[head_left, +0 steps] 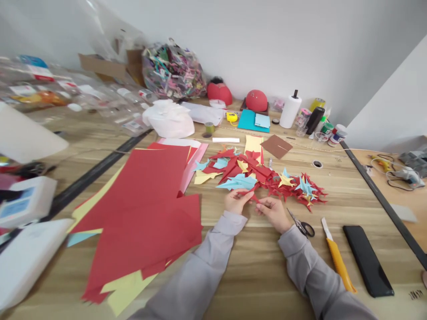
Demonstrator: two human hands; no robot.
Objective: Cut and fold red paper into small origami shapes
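Observation:
My left hand and my right hand meet over the wooden table, both pinching a small folded piece of red paper between their fingertips. Just behind them lies a heap of folded paper shapes in red, light blue and yellow. Large red paper sheets lie to my left on top of yellow sheets. Both sleeves are grey.
Scissors, a yellow utility knife and a black phone lie to my right. At the back stand a paper roll, paint jars, red caps and a bag of scraps. White boxes crowd the left edge.

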